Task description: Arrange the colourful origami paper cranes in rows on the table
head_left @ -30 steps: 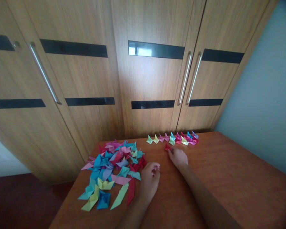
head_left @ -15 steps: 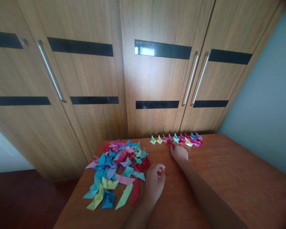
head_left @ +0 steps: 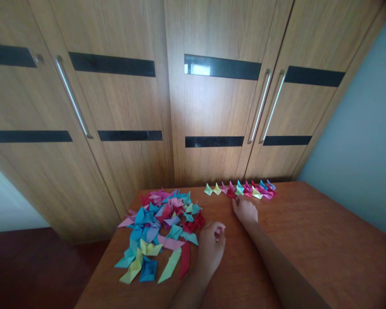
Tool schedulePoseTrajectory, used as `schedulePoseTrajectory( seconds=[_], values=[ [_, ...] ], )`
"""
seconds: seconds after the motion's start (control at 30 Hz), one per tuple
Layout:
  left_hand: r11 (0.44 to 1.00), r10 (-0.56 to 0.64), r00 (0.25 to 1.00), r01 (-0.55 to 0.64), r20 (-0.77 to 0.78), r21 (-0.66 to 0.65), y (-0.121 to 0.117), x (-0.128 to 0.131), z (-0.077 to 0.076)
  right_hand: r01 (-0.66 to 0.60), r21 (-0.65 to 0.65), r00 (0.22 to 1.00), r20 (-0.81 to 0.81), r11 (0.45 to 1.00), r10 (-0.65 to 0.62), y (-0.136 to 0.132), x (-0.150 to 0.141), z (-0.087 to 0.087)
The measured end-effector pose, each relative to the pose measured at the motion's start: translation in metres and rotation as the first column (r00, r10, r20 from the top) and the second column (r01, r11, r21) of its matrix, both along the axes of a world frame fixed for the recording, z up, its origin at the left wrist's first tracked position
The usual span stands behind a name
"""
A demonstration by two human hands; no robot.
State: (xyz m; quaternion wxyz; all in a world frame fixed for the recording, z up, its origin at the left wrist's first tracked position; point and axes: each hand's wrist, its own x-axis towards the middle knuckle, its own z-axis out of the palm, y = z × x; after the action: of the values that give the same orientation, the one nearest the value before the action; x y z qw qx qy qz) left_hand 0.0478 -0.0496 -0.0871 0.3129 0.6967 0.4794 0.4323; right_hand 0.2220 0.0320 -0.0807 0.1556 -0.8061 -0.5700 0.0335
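Observation:
Curled fingers, with nothing visible in them, form my left hand (head_left: 212, 244) beside a large heap of folded origami paper pieces (head_left: 151, 216). My right hand (head_left: 246, 211) reaches to the back of the table, its fingers bent and held together. Its fingertips are at the near edge of a red origami piece (head_left: 231, 194) in a row; whether they grip anything is hidden. To the left in that row stand a yellow origami piece (head_left: 217, 189) and a pale green origami piece (head_left: 208, 189). More colourful origami pieces (head_left: 265, 191) cluster at its right end.
The brown wooden table (head_left: 315, 240) ends at a tall wooden wardrobe (head_left: 212, 111) with metal handles. A pale blue wall (head_left: 357, 171) rises at the right. A flat red strip (head_left: 185, 259) and a pale green strip (head_left: 170, 266) of folded paper lie near my left forearm.
The whole view has shifted slightly. My right hand has drawn back a little from the row of origami pieces. My left hand keeps its curled shape beside the heap.

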Motion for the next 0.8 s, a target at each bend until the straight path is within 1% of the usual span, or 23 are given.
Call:
schedulePoseTrajectory(
  seconds=[0.17,0.3,0.4,0.5,0.6,0.67,0.73,0.8],
  values=[
    [1.0,-0.005,1.0,0.005,-0.007,0.009,-0.001,-0.001,0.0,-0.063,0.026,0.998,-0.005,0.998,0.063,-0.029,-0.006,-0.004],
    [1.0,-0.012,1.0,0.012,-0.024,0.026,-0.005,0.0,0.001,-0.157,0.042,0.987,-0.015,0.987,0.158,-0.05,-0.013,-0.008],
    [0.998,-0.042,0.998,0.044,-0.046,0.049,-0.009,0.0,0.004,-0.227,0.056,0.972,-0.057,0.972,0.23,-0.057,-0.014,-0.008],
    [0.996,-0.063,0.994,0.069,-0.089,0.061,-0.012,-0.004,0.013,-0.252,0.078,0.955,-0.142,0.965,0.261,-0.056,-0.011,-0.005],
    [0.995,-0.015,0.982,0.033,-0.188,0.094,-0.011,-0.014,0.028,-0.259,0.091,0.944,-0.186,0.962,0.272,-0.054,-0.008,-0.004],
    [0.991,0.06,0.953,-0.022,-0.297,0.131,-0.008,-0.025,0.038,-0.264,0.09,0.943,-0.186,0.96,0.277,-0.053,-0.007,-0.005],
    [0.983,0.141,0.893,-0.076,-0.428,0.165,-0.004,-0.036,0.045,-0.271,0.089,0.941,-0.186,0.959,0.283,-0.053,-0.007,-0.005],
    [0.977,0.194,0.815,-0.111,-0.547,0.182,-0.001,-0.044,0.048,-0.277,0.094,0.938,-0.188,0.956,0.29,-0.053,-0.007,-0.006]
  ],
)
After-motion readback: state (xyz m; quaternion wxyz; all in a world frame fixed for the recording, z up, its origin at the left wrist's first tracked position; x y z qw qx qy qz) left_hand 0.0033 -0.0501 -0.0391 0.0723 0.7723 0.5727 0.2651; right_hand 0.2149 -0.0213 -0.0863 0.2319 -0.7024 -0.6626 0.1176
